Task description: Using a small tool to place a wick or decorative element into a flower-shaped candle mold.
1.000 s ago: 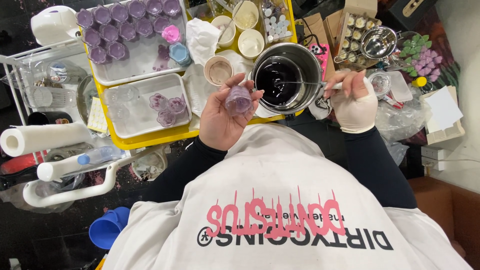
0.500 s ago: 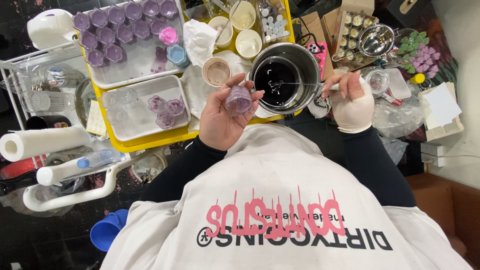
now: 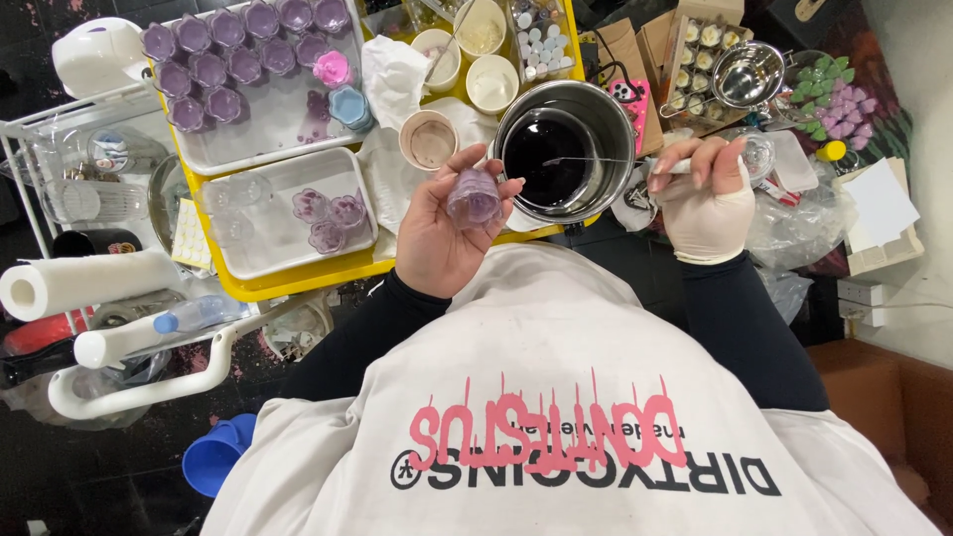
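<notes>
Here, fingers (image 3: 493, 185) around purple mould (image 3: 473, 199).

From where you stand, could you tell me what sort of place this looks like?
Probably a small craft workbench for candle or soap making: a steel pot of dark liquid, white trays of purple flower-shaped moulds, and one such purple mould in the left hand.
</notes>
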